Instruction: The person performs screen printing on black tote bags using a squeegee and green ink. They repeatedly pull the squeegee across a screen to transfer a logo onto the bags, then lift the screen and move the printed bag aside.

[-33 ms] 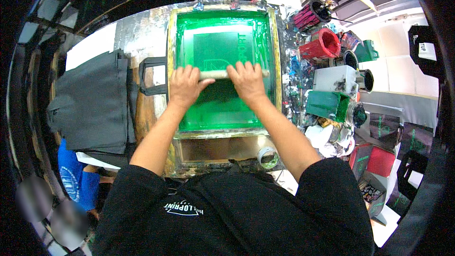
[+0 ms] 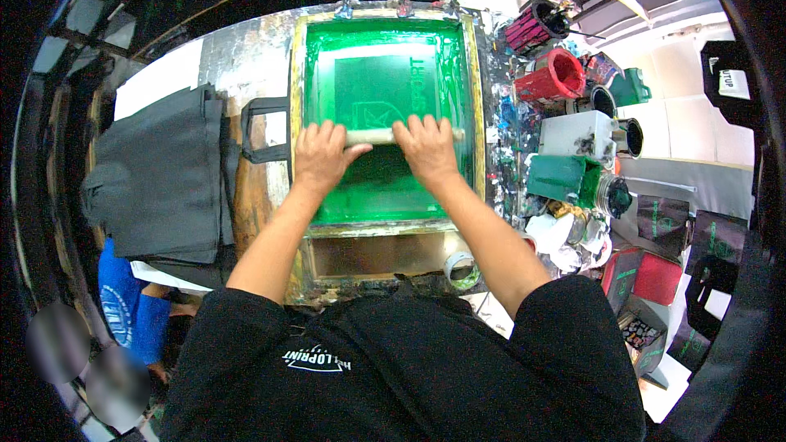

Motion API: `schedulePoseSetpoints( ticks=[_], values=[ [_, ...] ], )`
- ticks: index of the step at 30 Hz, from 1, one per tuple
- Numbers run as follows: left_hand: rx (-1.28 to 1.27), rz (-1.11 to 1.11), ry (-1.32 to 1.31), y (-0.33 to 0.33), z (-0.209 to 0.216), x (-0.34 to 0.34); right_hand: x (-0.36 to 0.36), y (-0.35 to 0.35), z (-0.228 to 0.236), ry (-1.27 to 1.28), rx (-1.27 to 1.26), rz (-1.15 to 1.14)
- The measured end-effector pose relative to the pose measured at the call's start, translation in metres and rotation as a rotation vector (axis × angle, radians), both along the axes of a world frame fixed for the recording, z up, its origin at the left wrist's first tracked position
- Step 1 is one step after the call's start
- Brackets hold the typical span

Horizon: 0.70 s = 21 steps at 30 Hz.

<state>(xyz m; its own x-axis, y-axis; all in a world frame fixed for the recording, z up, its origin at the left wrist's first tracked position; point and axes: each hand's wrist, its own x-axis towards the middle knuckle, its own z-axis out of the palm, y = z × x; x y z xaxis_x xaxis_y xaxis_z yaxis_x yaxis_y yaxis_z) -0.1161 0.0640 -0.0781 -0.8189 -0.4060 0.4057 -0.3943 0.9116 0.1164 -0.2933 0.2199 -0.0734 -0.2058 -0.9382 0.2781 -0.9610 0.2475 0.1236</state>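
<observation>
My left hand (image 2: 322, 157) and my right hand (image 2: 427, 151) are closed round the pale handle of a squeegee (image 2: 381, 137), one near each end. The squeegee lies across a screen-printing frame (image 2: 478, 115) with yellowish, ink-stained edges. Green ink (image 2: 368, 196) covers the mesh, and a design with lettering shows faintly beyond the squeegee. The blade is hidden under the handle and my fingers. From the frame's left side sticks out a black bag handle (image 2: 248, 131); the rest of that bag is hidden beneath the screen.
A stack of black bags (image 2: 160, 172) lies left of the frame. On the right stand a red ink bucket (image 2: 550, 74), a green container (image 2: 563, 178) and other tubs. A tape roll (image 2: 463, 271) sits near me. Clamps (image 2: 404, 5) line the far edge. A blue-sleeved person (image 2: 123, 303) is at lower left.
Both hands and the squeegee have moved slightly toward me across the screen, and a little more of the faint design shows beyond the handle.
</observation>
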Motion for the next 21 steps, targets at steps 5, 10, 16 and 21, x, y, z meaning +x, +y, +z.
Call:
schedulePoseSetpoints(
  ticks=[5, 10, 16, 21],
  values=[
    [0.040, -0.031, -0.021, 0.063, 0.003, 0.056, 0.059, 0.069, 0.000, -0.024, 0.035, -0.020],
    [0.076, -0.025, -0.020, 0.103, 0.005, 0.094, 0.091, 0.104, 0.006, -0.053, 0.014, 0.013],
    [0.196, -0.081, 0.027, 0.092, 0.014, 0.095, 0.079, 0.092, 0.020, -0.073, 0.092, -0.017],
    [0.286, 0.263, 0.047, 0.097, -0.026, 0.169, 0.100, 0.115, 0.018, -0.213, 0.041, -0.010]
  ],
)
